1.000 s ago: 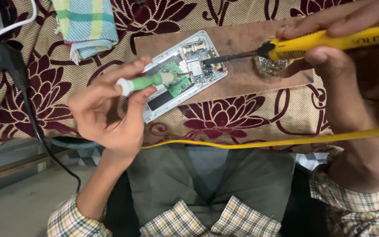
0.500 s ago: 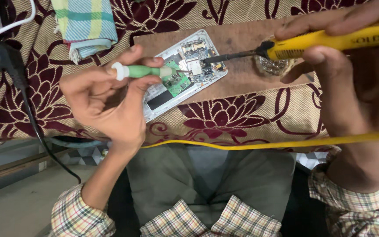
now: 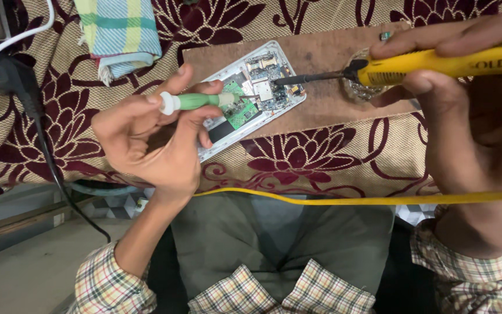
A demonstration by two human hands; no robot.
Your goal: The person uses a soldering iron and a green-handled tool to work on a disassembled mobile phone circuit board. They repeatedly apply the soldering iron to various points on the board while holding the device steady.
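Opened phone (image 3: 251,99), circuit board exposed, lies on brown board (image 3: 321,58) atop floral cloth (image 3: 297,157). Left hand (image 3: 152,139) fingers closed around green-handled screwdriver (image 3: 196,101), tip on phone's board. Right hand (image 3: 472,110) fingers clamped on yellow soldering iron (image 3: 431,63), tip touching phone components. Yellow cord (image 3: 350,199) crosses lap. Checked towel (image 3: 120,32) upper left, well apart.

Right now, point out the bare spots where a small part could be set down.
Free: the brown board below the soldering iron, right of the opened phone; also the floral cloth between board and yellow cord. Crowded: around the phone, where the left hand holds a green screwdriver.
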